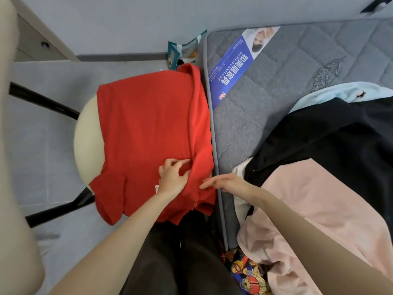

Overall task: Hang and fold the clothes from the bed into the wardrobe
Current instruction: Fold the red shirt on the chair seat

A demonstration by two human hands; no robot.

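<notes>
The red polo shirt point(148, 128) lies over a cream stool point(87, 141) mid-frame, beside the mattress point(265, 71). The left hand point(173, 177) has a fold pinched in its grip; the right hand point(225, 182), fingers spread, touches the shirt's edge. Best to smooth wrinkles before folding.

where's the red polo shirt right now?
Head view, centre-left: the red polo shirt lies spread over the cream round stool seat, right beside the grey quilted mattress edge. The left hand pinches its fabric; the right hand touches it.
</notes>
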